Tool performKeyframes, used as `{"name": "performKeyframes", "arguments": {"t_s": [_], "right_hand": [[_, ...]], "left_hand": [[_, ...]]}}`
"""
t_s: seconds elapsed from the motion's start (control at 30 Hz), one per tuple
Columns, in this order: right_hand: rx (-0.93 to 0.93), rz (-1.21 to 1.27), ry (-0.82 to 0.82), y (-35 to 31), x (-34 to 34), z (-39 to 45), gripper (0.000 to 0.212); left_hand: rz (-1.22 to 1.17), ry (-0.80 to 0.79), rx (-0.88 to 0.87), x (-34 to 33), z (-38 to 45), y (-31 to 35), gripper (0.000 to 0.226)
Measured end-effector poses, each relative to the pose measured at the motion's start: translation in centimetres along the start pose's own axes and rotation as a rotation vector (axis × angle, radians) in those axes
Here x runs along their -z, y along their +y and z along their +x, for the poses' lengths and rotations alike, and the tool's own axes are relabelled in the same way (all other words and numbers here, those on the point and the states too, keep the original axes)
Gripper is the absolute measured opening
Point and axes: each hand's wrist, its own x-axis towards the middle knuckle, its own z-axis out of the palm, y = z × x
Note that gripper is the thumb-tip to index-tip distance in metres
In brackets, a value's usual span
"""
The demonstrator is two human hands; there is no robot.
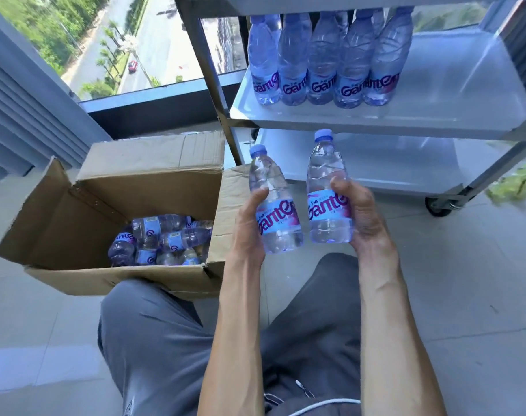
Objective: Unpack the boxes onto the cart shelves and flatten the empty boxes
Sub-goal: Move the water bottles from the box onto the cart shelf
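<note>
I hold two clear water bottles with blue caps and blue-pink labels in front of the cart. My left hand grips the left bottle around its label, tilted slightly left. My right hand grips the right bottle, which stands upright. An open cardboard box sits on the floor to the left, with several more bottles lying at its bottom. On the middle shelf of the metal cart stand several bottles in a row at the left end.
The cart's lower shelf lies just behind the held bottles; a caster wheel is at its right corner. A window with a dark sill is behind the box. My knees in grey trousers are below. Something green lies right.
</note>
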Motion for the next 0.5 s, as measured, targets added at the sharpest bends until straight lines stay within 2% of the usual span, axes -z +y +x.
{"name": "performKeyframes", "arguments": {"t_s": [0.1, 0.2, 0.27, 0.4, 0.5], "right_hand": [[-0.011, -0.035, 0.046, -1.9, 1.2, -0.6, 0.066], [0.063, -0.059, 0.111, -4.1, 2.6, -1.1, 0.060], [0.154, -0.104, 0.171, -6.0, 4.0, -1.0, 0.055], [0.304, -0.285, 0.417, -10.5, 7.4, 0.8, 0.040], [0.415, -0.395, 0.569, -13.5, 9.5, 2.6, 0.038]], "left_hand": [[-0.004, 0.038, -0.009, -1.8, 1.8, -0.9, 0.027], [0.077, 0.081, 0.012, -5.3, 3.4, -1.7, 0.062], [0.203, 0.145, -0.045, -8.0, 4.7, -2.1, 0.070], [0.447, 0.177, -0.240, -13.7, 8.3, -2.2, 0.043], [0.578, 0.148, -0.375, -17.4, 11.3, -2.8, 0.038]]}}
